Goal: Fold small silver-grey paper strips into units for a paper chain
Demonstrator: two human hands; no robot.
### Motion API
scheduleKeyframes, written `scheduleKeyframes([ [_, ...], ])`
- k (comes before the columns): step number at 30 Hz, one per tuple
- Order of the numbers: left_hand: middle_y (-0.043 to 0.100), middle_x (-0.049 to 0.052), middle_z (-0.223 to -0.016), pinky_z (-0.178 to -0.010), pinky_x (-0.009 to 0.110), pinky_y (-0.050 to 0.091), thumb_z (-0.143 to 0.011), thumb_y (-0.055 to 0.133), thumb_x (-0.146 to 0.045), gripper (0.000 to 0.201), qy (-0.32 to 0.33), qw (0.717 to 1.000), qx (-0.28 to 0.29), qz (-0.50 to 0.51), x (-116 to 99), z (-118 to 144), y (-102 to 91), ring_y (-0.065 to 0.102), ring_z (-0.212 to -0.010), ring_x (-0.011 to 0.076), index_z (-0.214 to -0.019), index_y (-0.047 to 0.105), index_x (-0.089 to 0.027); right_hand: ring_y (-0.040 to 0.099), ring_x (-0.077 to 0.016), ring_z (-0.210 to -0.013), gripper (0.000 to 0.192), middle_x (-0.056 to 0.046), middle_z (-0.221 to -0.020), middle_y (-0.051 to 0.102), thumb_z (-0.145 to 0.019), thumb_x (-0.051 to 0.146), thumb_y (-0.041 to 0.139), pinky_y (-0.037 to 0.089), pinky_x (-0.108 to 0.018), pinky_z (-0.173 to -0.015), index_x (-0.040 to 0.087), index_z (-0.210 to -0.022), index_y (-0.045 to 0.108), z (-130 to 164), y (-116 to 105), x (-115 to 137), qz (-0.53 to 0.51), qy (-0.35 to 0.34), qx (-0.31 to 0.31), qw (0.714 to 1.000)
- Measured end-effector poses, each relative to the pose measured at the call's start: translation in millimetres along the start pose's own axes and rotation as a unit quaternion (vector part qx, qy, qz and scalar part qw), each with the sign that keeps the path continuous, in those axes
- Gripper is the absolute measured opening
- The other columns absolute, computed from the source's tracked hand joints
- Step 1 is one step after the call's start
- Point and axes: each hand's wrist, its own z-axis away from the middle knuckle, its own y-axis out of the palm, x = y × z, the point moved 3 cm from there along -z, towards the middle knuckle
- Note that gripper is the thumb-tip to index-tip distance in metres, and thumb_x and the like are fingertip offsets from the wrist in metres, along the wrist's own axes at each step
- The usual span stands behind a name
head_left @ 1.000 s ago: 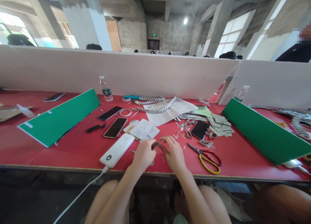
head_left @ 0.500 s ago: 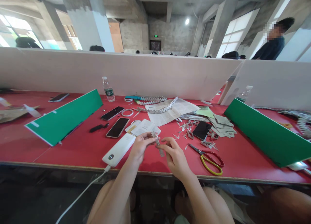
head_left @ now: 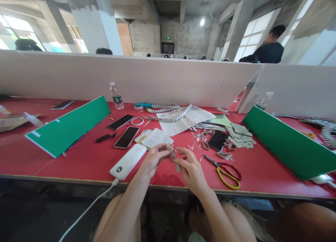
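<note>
A narrow, greyish folded paper strip (head_left: pixel 177 167) runs at a slant between my hands, above the red table. My left hand (head_left: pixel 156 159) pinches its upper part between thumb and fingers. From the other side, my right hand (head_left: pixel 191 168) grips the strip with bent fingers near its middle; its lower end hangs free. Small folded paper pieces (head_left: pixel 205 145) and thin scraps lie beyond my right hand. Scissors (head_left: pixel 223 170) with one red and one yellow handle rest to its right. A white power bank (head_left: pixel 128 163) with a cable lies left of my left hand.
Green panels (head_left: pixel 70 128) stand at both sides. Phones (head_left: pixel 126 137), a tape roll (head_left: pixel 137 121), a water bottle (head_left: pixel 116 97), zigzag folded paper chains (head_left: pixel 181 116) and stacked paper rectangles (head_left: pixel 240 135) lie around. A white partition (head_left: pixel 157 77) closes the back; a person (head_left: pixel 270 51) is beyond it.
Both hands shift slightly to the right with the paper strip, which is turned a little. Behind the partition, the person has moved left and leans lower.
</note>
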Motion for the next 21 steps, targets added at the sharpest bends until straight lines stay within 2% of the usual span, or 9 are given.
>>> scheduleKeyframes([
  [4, 0.066, 0.002, -0.073, -0.071, 0.024, 0.047, -0.069, 0.070, -0.028, 0.016, -0.006, 1.000, 0.012, 0.003, -0.9, 2.3, 3.4, 0.060, -0.071, 0.0125, -0.078, 0.069, -0.014, 0.052, -0.0196, -0.103, 0.034, -0.008, -0.118, 0.055, -0.084, 0.008, 0.043, 0.047, -0.034, -0.084, 0.025, -0.101, 0.066, -0.3, -3.7, -0.8, -0.012, 0.013, 0.001, 1.000],
  [8, 0.067, 0.002, -0.074, -0.072, 0.027, 0.048, -0.071, 0.068, -0.036, 0.021, -0.026, 1.000, -0.013, -0.001, -0.9, 4.0, 3.5, 0.062, -0.073, 0.0150, -0.075, 0.067, -0.015, 0.051, -0.0202, -0.105, 0.032, -0.008, -0.114, 0.057, -0.085, 0.010, 0.043, 0.047, -0.035, -0.085, 0.026, -0.099, 0.067, -0.7, -4.9, -1.7, -0.038, 0.025, -0.009, 0.999],
  [11, 0.065, 0.001, -0.074, -0.070, 0.026, 0.048, -0.071, 0.069, -0.034, 0.022, -0.020, 1.000, -0.020, 0.003, -1.5, 4.2, 2.8, 0.062, -0.071, 0.0143, -0.084, 0.065, -0.017, 0.054, -0.0195, -0.103, 0.030, -0.008, -0.111, 0.058, -0.085, 0.012, 0.043, 0.045, -0.036, -0.088, 0.026, -0.096, 0.067, -1.4, -4.8, -1.4, -0.101, 0.044, -0.007, 0.994],
  [15, 0.064, 0.001, -0.075, -0.070, 0.026, 0.047, -0.073, 0.067, -0.032, 0.030, 0.000, 1.000, 0.009, 0.001, -5.3, 5.8, 4.6, 0.061, -0.072, 0.0135, -0.099, 0.063, -0.018, 0.056, -0.0184, -0.103, 0.031, -0.006, -0.108, 0.060, -0.079, 0.007, 0.044, 0.045, -0.034, -0.089, 0.024, -0.092, 0.067, -2.7, -8.3, -0.8, -0.226, 0.084, -0.006, 0.970],
  [18, 0.065, 0.001, -0.076, -0.071, 0.025, 0.047, -0.072, 0.069, -0.032, 0.030, 0.004, 1.000, 0.015, -0.007, -8.3, 8.0, 7.5, 0.060, -0.070, 0.0120, -0.099, 0.063, -0.018, 0.058, -0.0187, -0.102, 0.034, -0.005, -0.107, 0.063, -0.076, 0.004, 0.044, 0.045, -0.033, -0.088, 0.024, -0.091, 0.067, -2.9, -13.0, -4.2, -0.291, 0.116, -0.026, 0.949],
  [21, 0.066, 0.001, -0.074, -0.069, 0.023, 0.046, -0.069, 0.073, -0.031, 0.029, 0.010, 1.000, 0.005, -0.002, -8.8, 8.5, 10.2, 0.060, -0.067, 0.0107, -0.093, 0.065, -0.016, 0.060, -0.0197, -0.098, 0.027, -0.005, -0.103, 0.066, -0.076, 0.008, 0.047, 0.047, -0.033, -0.085, 0.022, -0.086, 0.068, -2.5, -14.5, -10.2, -0.330, 0.147, -0.038, 0.932],
])
